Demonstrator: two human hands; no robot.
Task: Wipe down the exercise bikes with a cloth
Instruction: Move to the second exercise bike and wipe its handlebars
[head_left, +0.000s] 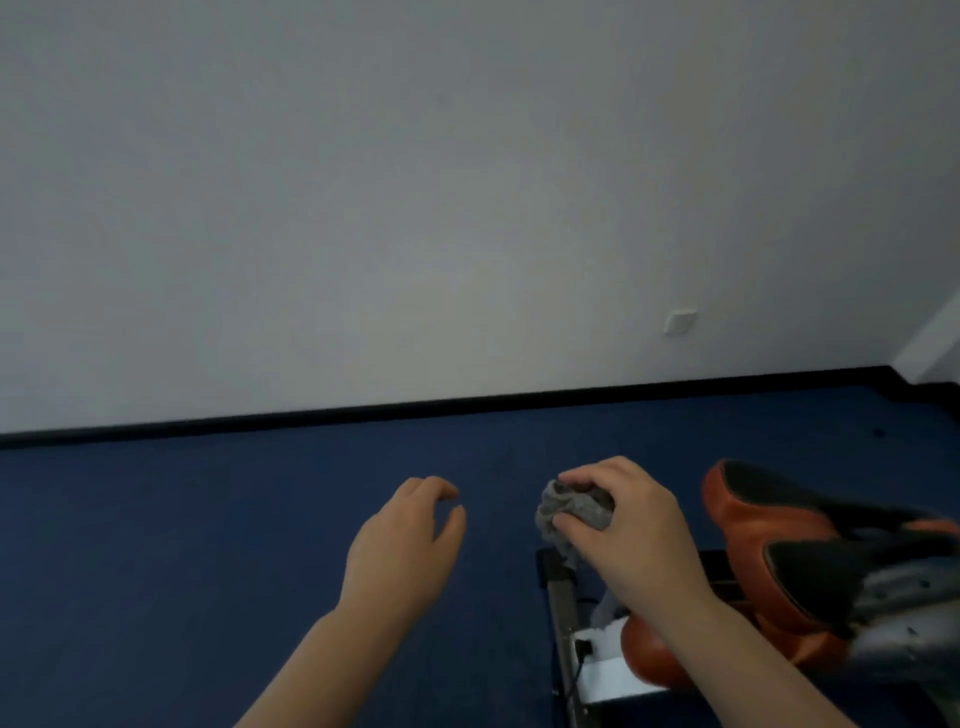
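My right hand (623, 525) grips a bunched grey cloth (569, 512) in its fingers, held above the frame of an exercise bike (563, 613) at the lower right. The bike's orange and black saddle (779, 545) sits just right of that hand. My left hand (410, 535) hovers over the blue floor to the left, fingers loosely curled with nothing in them. Most of the bike lies outside the picture.
Blue carpet floor (208, 545) stretches left and ahead to a white wall (415, 208) with a black skirting board (363, 410). A white wall socket (679, 322) sits low on the wall at the right.
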